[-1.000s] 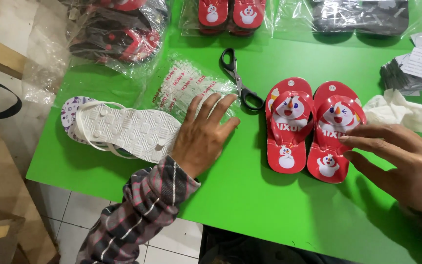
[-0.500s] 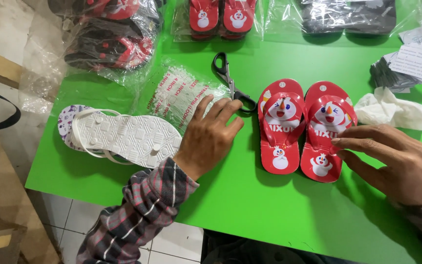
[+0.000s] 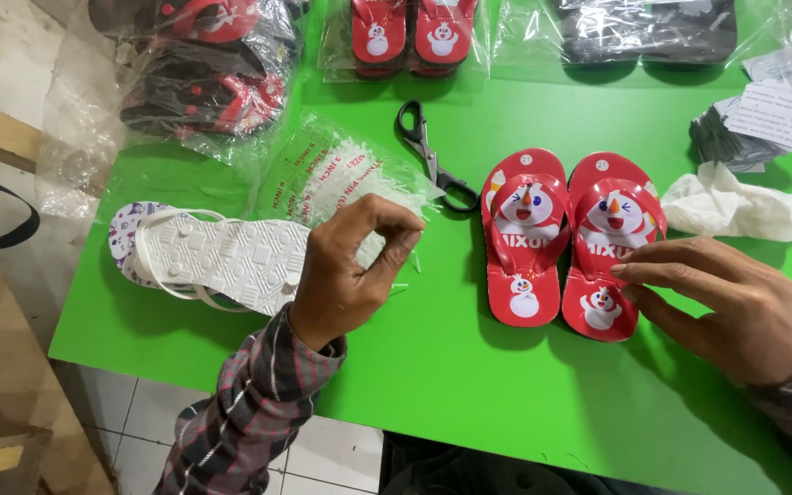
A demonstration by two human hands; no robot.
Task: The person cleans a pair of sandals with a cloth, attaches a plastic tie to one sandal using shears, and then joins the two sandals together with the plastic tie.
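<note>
Fingers (image 3: 394, 240) of the left hand (image 3: 346, 275) were curled in, tips pinched together over a clear plastic bag of white plastic pins (image 3: 346, 183); whether a pin sat between them could not be told. The fingers (image 3: 666, 275) of the right hand (image 3: 726, 307) lay stretched and close together, holding nothing, their tips touching the heel end of the right slipper of a pair of red flip-flops (image 3: 566, 243) printed with snowman faces. The pair lay side by side, straps up, toes pointing away from the person, near the middle of the green surface (image 3: 451, 385). Black-handled scissors (image 3: 428, 151) lay just beside the pair on the left, between it and the bag of pins. Left of the left hand, a white flip-flop (image 3: 222, 257) rested sole up on top of another patterned one, its near end under the hand. A crumpled white plastic wrap (image 3: 735, 206) lay just right of the red pair, with a stack of dark tags and white paper slips (image 3: 763, 119) behind it. Along the far edge sat bagged slippers (image 3: 410, 32) in red, more bagged dark and red pairs (image 3: 199, 82) at the far left, and a bagged black pair (image 3: 648, 27). The left sleeve (image 3: 249, 412) was plaid.
</note>
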